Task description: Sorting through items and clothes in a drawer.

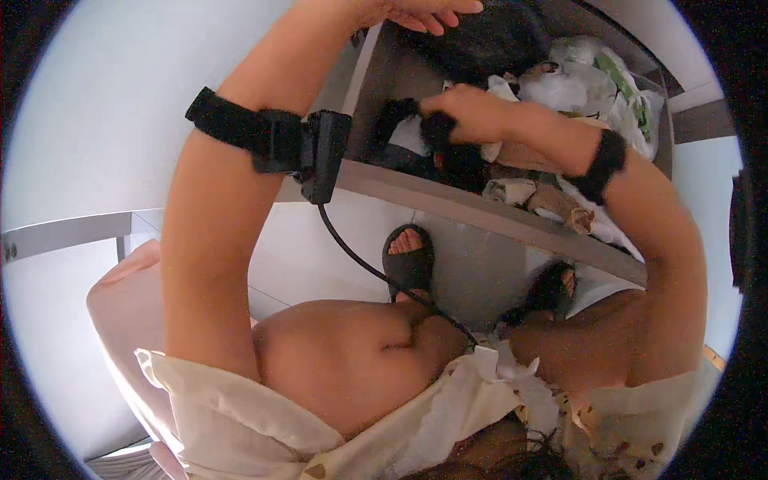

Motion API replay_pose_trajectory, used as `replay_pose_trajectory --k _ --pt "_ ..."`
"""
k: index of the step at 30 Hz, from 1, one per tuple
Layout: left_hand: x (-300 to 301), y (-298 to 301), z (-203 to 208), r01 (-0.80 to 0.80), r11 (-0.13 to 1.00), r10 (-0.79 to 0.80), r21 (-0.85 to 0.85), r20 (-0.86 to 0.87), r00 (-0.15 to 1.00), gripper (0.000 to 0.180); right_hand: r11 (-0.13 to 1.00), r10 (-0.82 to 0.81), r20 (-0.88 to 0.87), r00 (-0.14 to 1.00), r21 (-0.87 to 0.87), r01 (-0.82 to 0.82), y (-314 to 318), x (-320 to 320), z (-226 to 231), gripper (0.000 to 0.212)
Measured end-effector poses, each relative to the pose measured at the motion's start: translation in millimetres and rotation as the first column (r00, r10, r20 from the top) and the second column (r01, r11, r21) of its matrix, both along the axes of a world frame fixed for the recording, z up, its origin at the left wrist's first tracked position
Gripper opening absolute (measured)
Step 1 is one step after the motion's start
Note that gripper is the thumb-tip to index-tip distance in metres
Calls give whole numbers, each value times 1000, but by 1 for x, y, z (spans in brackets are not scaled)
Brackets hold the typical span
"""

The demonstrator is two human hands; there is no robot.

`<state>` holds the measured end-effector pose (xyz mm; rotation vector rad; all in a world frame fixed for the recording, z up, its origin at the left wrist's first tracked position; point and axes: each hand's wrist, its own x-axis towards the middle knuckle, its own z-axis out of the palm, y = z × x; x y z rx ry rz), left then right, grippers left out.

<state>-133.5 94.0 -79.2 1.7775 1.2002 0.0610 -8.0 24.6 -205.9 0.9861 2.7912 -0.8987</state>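
At the top edge of the view, my left hand (pixel 428 13) reaches over the drawer's far left part. Its fingers are stretched out and nothing shows in them; part of the hand is cut off by the frame. Inside the open drawer (pixel 480 206), my right hand (pixel 470 112) is closed on a black soft item (pixel 438 130), blurred, its kind unclear. Dark and white cloth-like pieces (pixel 412 138) lie below and beside that hand. To its right are a bundled clear plastic bag (pixel 572 84) and a green-and-white packet (pixel 624 84).
Rolled beige and brown cloths (pixel 544 200) lie along the drawer's front wall. A large black item (pixel 488 40) fills the back. A white panel (pixel 104 144) stands to the left. My feet in dark slippers (pixel 408 260) are below the drawer. A black cable (pixel 360 260) hangs from my left forearm strap.
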Motion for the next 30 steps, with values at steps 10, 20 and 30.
replay_pose_trajectory --k 10,20,30 --pt "-4 -66 -23 346 892 -411 291 202 889 36 730 -650 -409 641 -570 377 -26 89 89 42" --pt "33 -59 -20 228 963 -265 143 364 893 28 534 -792 -495 356 -845 13 -64 133 102 55" --pt "36 -60 -5 137 970 -208 201 397 894 25 572 -819 -445 363 -692 441 -71 133 114 40"
